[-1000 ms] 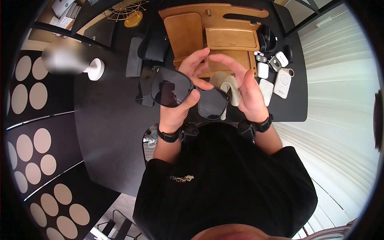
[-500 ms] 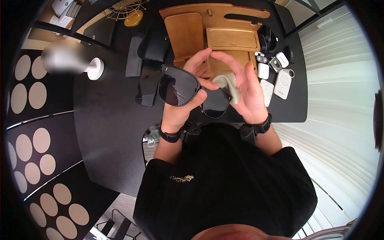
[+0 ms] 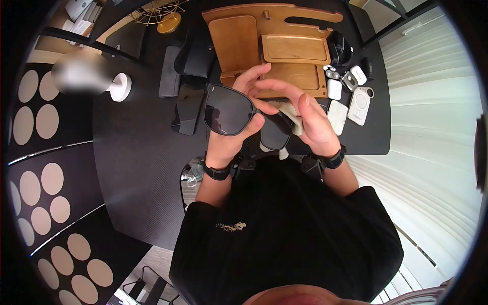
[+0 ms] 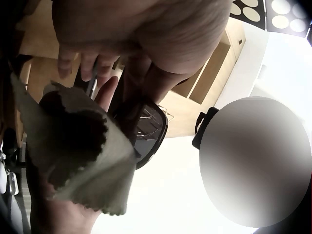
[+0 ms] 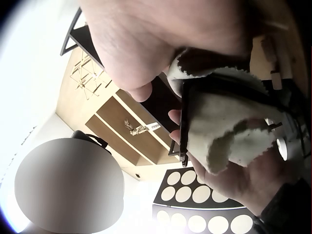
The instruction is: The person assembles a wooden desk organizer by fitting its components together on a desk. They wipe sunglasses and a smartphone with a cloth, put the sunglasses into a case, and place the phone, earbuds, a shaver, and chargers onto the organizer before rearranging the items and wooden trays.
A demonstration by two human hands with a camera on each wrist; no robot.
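Black-framed sunglasses (image 3: 229, 110) with dark lenses are held up over the desk's near edge. My left hand (image 3: 225, 147) pinches them near the bridge, thumb in front and fingers behind. A pale cloth with a zigzag edge (image 3: 293, 116) is gripped by my right hand (image 3: 319, 131) around the lens on the right. Some of that cloth hangs below the lens. In the left wrist view the cloth (image 4: 105, 175) drapes beside the frame; in the right wrist view the cloth (image 5: 214, 117) lies behind the lens. The right fingertips are partly hidden.
Behind the hands stands a wooden desk organizer (image 3: 234, 46). Right of it lie a white earbuds case (image 3: 334, 90), a white ring-marked power bank (image 3: 360, 109) and other small devices. At left are a dark folded case (image 3: 187, 113), a grey case (image 3: 169, 76) and a white lamp base (image 3: 121, 89).
The sunglasses have shifted to the right with my left hand and turned slightly. My right fingers and thumb have moved over the cloth, and a cloth end shows below the lens again.
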